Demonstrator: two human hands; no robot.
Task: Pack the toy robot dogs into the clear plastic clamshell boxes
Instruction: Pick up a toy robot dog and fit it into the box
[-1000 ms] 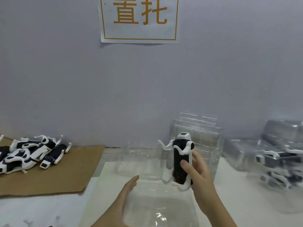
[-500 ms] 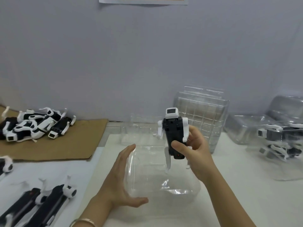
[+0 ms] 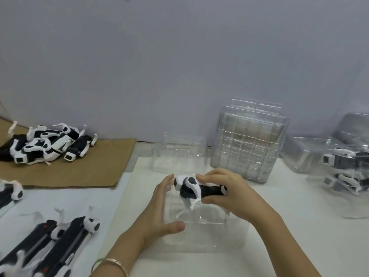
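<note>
Tipped from upright to level, the toy robot dog [image 3: 196,188] now lies partly inside the open clamshell box [image 3: 205,234].
The right hand [image 3: 229,194] grips its body; the left hand [image 3: 157,212], fingers straight, braces the box's left wall. A second box [image 3: 319,156] at the right holds another dog [image 3: 339,162].

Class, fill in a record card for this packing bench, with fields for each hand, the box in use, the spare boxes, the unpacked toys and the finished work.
Right hand: grips a toy robot dog, body level, legs pointing down
Left hand: fingers straight, braced against the left wall of the open clamshell box
Box in use: lid back; the dog's legs appear to dip into it
Spare boxes: stacked behind, near the wall
Unpacked dogs: pile on cardboard; more at near left
Packed boxes: far right
</note>
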